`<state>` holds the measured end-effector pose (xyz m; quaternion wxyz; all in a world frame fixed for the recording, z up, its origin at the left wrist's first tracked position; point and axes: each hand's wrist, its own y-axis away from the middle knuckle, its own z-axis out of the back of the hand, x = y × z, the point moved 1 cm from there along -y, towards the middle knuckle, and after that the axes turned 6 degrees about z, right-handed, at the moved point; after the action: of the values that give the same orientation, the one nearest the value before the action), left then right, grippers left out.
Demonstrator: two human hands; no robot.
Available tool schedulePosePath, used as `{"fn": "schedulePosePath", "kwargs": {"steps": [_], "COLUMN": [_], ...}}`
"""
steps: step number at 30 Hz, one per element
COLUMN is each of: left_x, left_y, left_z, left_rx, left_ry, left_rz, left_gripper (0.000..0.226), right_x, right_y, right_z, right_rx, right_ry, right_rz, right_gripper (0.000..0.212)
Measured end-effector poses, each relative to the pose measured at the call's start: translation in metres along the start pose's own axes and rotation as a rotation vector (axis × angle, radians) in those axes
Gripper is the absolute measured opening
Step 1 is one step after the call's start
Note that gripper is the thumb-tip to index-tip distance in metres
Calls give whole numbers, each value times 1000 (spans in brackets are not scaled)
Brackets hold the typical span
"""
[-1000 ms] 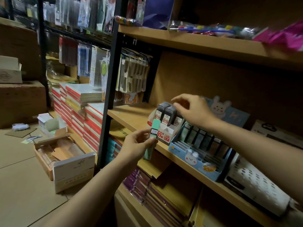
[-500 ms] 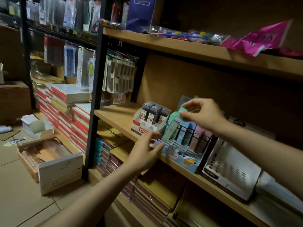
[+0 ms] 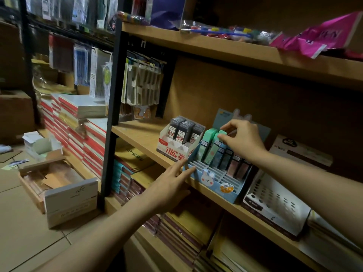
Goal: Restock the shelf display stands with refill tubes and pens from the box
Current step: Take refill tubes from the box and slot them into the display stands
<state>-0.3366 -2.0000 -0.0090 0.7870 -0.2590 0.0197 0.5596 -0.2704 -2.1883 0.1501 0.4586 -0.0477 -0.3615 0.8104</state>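
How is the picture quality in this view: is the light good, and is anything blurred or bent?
Head view: dim warm light; the corners fall dark. The pink packet on the upper shelf is motion-smeared. The wide lens tilts and bows the shelf edges. The right hand and green tubes stay fairly sharp.

Wooden shelf (image 3: pixel 141 134): white stand (image 3: pixel 172 150), blue stand (image 3: pixel 212 181), side by side.

Two bare forearms enter from the lower edge. Left hand (image 3: pixel 170 185) and right hand (image 3: pixel 242 139): uncovered, no gloves, rings, watch or wristband visible. No sleeve reaches either forearm within view. Fingernails short and unpainted.
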Motion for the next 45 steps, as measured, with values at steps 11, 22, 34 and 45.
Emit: {"fn": "schedulePosePath", "kwargs": {"steps": [11, 22, 34, 45], "left_x": [-3, -4, -7, 13], "left_y": [-2, -3, 21, 203], "left_z": [-2, -1, 17, -23], "left_rx": [-70, -50, -30, 292], "left_ry": [-7, -9, -17, 568], "left_rz": [24, 44, 42, 950], "left_gripper": [75, 74, 72, 25], "right_x": [6, -1, 21, 60], "right_y": [-5, 3, 55, 242], "right_z": [-7, -20, -9, -107], "right_rx": [58, 71, 5, 1001], "right_ry": [53, 263, 56, -139], "right_rz": [42, 109, 201, 508], "right_gripper": [16, 26, 29, 48]}}
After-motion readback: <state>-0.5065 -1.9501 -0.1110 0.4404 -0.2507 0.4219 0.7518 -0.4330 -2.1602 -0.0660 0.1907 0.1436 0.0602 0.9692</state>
